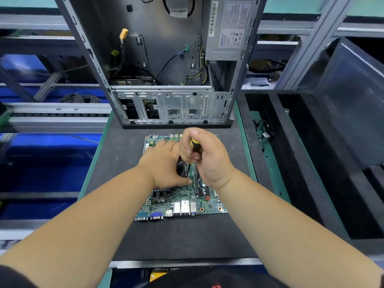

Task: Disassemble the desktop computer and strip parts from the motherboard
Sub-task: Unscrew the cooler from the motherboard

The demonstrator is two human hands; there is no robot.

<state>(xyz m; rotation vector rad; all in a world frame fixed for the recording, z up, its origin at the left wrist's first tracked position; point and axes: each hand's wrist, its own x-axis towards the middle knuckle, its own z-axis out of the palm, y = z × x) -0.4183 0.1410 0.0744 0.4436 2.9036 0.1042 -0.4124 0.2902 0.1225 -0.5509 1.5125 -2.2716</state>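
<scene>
board (182, 201) lying mid-mat (124, 146), out of case (166, 59) standing at mat's far edge | right hand (204, 156) gripping screwdriver (195, 145) upright over cooler (180, 167) | left hand (166, 163) lying flat, steadying board | board stripping appearing just begun; PSU (228, 28) remaining in case

Black bin (307, 163) beside dark mat (187, 235)

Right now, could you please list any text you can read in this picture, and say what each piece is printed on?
"PCI-E": white print, only partly legible, on the green motherboard.
Grey power supply's white label in the open metal case: dense print, too blurred to read.
Barcode sticker beside it: digits unreadable.
</scene>
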